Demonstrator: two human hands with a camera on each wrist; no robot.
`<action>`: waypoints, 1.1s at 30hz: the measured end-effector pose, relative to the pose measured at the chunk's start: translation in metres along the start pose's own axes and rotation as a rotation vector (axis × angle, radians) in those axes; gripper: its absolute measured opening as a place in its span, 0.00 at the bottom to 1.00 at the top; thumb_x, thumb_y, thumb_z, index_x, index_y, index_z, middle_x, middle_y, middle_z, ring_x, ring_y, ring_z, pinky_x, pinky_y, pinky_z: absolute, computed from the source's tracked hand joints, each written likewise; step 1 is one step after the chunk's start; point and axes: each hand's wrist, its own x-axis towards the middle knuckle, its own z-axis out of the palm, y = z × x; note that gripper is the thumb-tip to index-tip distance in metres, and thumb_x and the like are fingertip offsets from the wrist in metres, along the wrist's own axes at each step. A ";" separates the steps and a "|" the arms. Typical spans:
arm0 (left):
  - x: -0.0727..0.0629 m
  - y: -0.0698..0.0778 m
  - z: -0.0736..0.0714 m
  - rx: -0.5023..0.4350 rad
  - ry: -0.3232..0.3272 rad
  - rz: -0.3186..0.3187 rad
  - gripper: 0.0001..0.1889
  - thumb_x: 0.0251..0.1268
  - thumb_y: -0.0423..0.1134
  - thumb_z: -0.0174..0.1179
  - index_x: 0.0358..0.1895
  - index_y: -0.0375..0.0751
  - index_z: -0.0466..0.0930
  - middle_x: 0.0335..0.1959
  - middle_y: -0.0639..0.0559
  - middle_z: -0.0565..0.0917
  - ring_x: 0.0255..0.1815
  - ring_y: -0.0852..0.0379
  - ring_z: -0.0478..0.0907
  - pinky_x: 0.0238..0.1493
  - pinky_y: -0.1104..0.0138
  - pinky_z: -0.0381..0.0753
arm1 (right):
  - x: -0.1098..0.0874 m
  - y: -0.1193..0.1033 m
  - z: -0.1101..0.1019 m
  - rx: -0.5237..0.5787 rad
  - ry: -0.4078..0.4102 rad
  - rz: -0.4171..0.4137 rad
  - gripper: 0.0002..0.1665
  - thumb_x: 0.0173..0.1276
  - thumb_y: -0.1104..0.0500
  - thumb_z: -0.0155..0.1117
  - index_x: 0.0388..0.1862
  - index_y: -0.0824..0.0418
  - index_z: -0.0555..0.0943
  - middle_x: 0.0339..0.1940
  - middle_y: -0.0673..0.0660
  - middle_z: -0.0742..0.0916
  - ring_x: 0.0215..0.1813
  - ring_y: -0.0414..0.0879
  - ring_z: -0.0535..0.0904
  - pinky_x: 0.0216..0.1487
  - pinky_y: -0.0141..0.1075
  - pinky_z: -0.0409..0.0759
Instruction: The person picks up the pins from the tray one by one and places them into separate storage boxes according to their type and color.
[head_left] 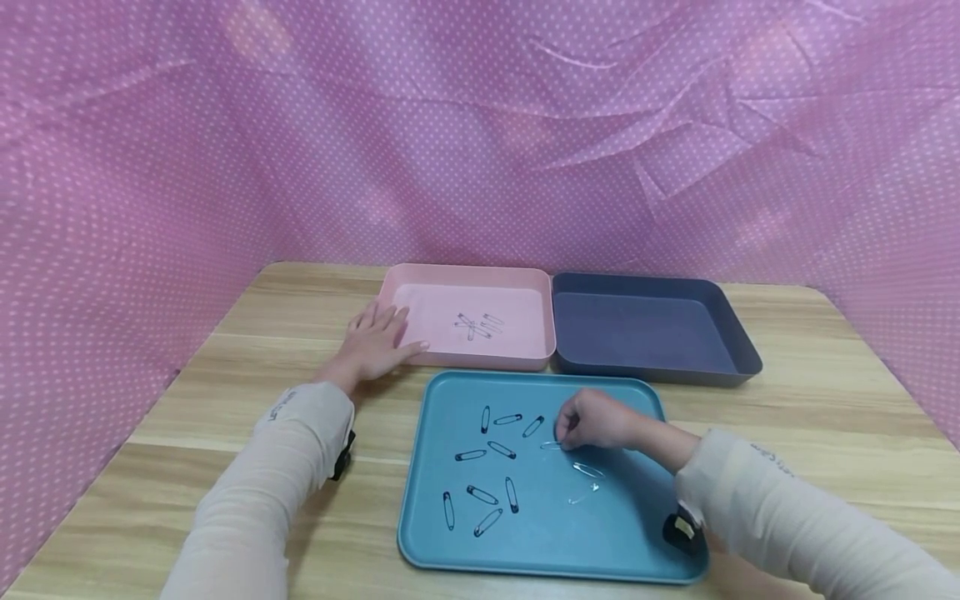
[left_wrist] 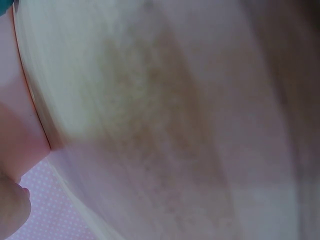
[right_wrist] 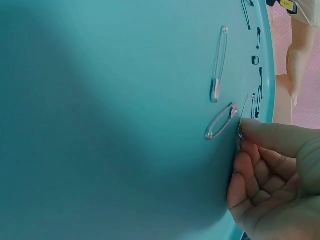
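Observation:
My right hand [head_left: 596,419] is low over the right half of the blue tray [head_left: 555,550]. Thumb and forefinger pinch one end of a silver safety pin [right_wrist: 244,112], its other end sticking out past the fingertips. Two more silver safety pins, one [head_left: 588,471] beside the other [right_wrist: 221,121], lie close to that hand. On the tray's left half, several black safety pins [head_left: 481,494] are scattered. My left hand [head_left: 375,343] rests with spread fingers on the left rim of the pink tray [head_left: 480,362]; a small pile of safety pins [head_left: 477,325] lies inside that tray.
A dark grey-blue tray [head_left: 645,333] stands right of the pink one, their sides nearly touching. Both are behind the blue tray on a wooden table [head_left: 825,400]. Pink dotted cloth [head_left: 480,150] hangs round the back and sides.

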 end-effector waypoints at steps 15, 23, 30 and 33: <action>-0.001 -0.005 -0.001 0.002 0.019 0.034 0.43 0.56 0.68 0.32 0.67 0.39 0.44 0.67 0.41 0.45 0.65 0.41 0.30 0.60 0.49 0.33 | 0.007 -0.005 0.004 0.126 0.026 -0.010 0.04 0.56 0.66 0.57 0.23 0.61 0.75 0.21 0.51 0.76 0.27 0.45 0.70 0.29 0.36 0.69; -0.003 -0.014 0.002 0.010 0.036 0.061 0.42 0.57 0.67 0.33 0.67 0.39 0.44 0.67 0.42 0.45 0.65 0.41 0.30 0.60 0.49 0.33 | 0.018 -0.018 0.008 0.251 0.125 -0.053 0.04 0.58 0.68 0.52 0.27 0.64 0.75 0.23 0.54 0.77 0.28 0.46 0.72 0.31 0.36 0.73; -0.004 -0.022 0.008 0.030 0.045 0.092 0.43 0.55 0.69 0.30 0.67 0.40 0.43 0.67 0.43 0.44 0.65 0.42 0.29 0.60 0.49 0.32 | 0.032 -0.032 0.014 0.361 0.250 -0.052 0.04 0.59 0.68 0.50 0.29 0.67 0.74 0.24 0.57 0.77 0.28 0.48 0.74 0.32 0.38 0.75; -0.006 -0.026 0.011 0.036 0.056 0.103 0.44 0.55 0.70 0.29 0.67 0.40 0.43 0.67 0.43 0.45 0.65 0.42 0.29 0.60 0.50 0.33 | 0.040 -0.036 0.016 0.389 0.319 -0.025 0.02 0.58 0.67 0.53 0.29 0.66 0.74 0.23 0.57 0.78 0.28 0.49 0.74 0.33 0.40 0.75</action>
